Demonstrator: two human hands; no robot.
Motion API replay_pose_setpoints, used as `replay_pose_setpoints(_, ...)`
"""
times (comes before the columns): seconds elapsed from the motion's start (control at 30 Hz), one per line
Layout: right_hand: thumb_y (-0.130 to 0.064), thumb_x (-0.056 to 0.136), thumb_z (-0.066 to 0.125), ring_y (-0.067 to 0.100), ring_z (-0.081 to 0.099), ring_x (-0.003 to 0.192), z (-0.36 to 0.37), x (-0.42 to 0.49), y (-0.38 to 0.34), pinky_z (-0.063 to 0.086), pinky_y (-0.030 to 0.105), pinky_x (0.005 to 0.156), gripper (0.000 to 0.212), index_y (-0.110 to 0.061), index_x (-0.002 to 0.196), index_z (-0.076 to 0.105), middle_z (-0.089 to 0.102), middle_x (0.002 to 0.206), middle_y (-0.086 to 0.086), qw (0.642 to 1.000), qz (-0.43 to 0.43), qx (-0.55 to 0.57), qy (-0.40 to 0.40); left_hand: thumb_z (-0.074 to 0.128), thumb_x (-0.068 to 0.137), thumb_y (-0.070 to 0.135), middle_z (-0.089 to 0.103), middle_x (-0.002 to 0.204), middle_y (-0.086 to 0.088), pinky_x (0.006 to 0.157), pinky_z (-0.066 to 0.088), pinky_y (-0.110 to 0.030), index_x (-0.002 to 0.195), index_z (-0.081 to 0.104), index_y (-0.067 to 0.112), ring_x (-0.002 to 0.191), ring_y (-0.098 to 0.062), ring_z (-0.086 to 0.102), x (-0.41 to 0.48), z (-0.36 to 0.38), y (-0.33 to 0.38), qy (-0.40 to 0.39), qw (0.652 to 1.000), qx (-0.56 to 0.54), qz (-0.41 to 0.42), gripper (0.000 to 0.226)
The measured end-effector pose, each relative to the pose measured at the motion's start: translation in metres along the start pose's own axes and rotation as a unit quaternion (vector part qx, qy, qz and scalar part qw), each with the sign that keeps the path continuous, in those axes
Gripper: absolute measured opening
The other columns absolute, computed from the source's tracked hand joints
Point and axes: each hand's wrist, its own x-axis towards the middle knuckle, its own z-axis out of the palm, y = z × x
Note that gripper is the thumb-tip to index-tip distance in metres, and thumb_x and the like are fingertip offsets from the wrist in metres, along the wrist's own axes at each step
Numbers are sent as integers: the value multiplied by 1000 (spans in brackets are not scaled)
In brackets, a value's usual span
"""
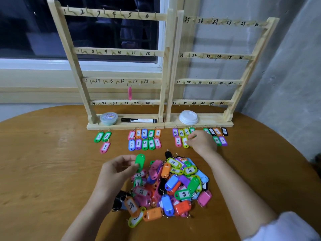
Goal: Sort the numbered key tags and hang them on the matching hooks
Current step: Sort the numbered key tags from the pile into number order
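1. Near the counter's (43, 153) middle, toward its near edge: pile (173, 186) of unsorted key tags, mixed colours, several face down.
2. Left hand (116, 171), at the pile's far-left rim: thumb and fingers clamped on a green tag (140, 161), blank side toward us, number unread.
3. Right hand (202, 142), toward the far edge: fingers curled down onto the 13–16 row (180, 136); we cannot tell whether they pinch a tag.
4. Further sorted rows before the rack bases: 2–3 row (102, 139), 7–11 row (145, 139), 19–22 row (217, 134).
5. Step, as we judge it: sorting; hanging barely begun. One pink tag (130, 93) hangs on the left rack (73, 54) between marks 16 and 17; right rack (250, 66) carries none.
6. Next move calls for turning the green tag to read it, then laying it in its row.
7. Also present, on the rack bases: tub (108, 118), marker (139, 120), white lid (188, 117). None blocks a hook; the right forearm crosses beside the pile.
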Motion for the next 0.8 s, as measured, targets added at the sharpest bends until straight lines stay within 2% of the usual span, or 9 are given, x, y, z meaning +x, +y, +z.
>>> replay_pose_setpoints(0.23,-34,85,69,17,62,94,2,0,-1,43,27,68,18,-24,100,67,68,106,-4,999,-8,-29,12,67,84,4,72,87,-6,73,51,-27,97,70,13,82,-16,68,4,1,-6,-1,1000,-18,-20,16)
replay_pose_setpoints(0.33,-38,85,68,16,63,87,0,-1,1,43,25,62,19,-25,99,66,70,101,-5,1000,-15,-9,20,67,85,4,73,87,-6,72,51,-27,98,70,12,79,-15,67,3,4,-8,5,999,-30,-30,16)
replay_pose_setpoints(0.47,-37,87,66,9,57,79,-11,-21,-5,34,21,55,16,-25,98,67,69,95,-7,997,-57,32,39,65,85,3,73,87,-8,75,53,-29,99,69,10,76,-13,68,0,7,-2,7,998,-59,-36,15)
replay_pose_setpoints(0.63,-29,86,69,0,59,72,-13,-79,-24,47,25,59,2,-29,88,70,67,80,-17,984,-115,129,31,64,85,0,72,79,-2,68,54,-22,97,68,7,70,-8,67,-5,13,3,7,995,-97,-38,14)
replay_pose_setpoints(0.73,-22,86,69,0,62,74,-2,-118,-32,54,32,70,7,-29,85,71,68,78,-15,967,-131,218,-14,62,88,-1,72,80,-2,63,54,-20,93,68,8,71,-11,67,-8,15,0,24,994,-101,-42,13)
replay_pose_setpoints(0.8,-20,86,69,2,64,77,6,-140,-35,54,31,70,11,-30,82,71,70,77,-14,953,-145,263,-33,60,90,2,73,84,-8,59,54,-22,92,69,10,72,-18,68,-12,16,0,32,994,-99,-36,12)
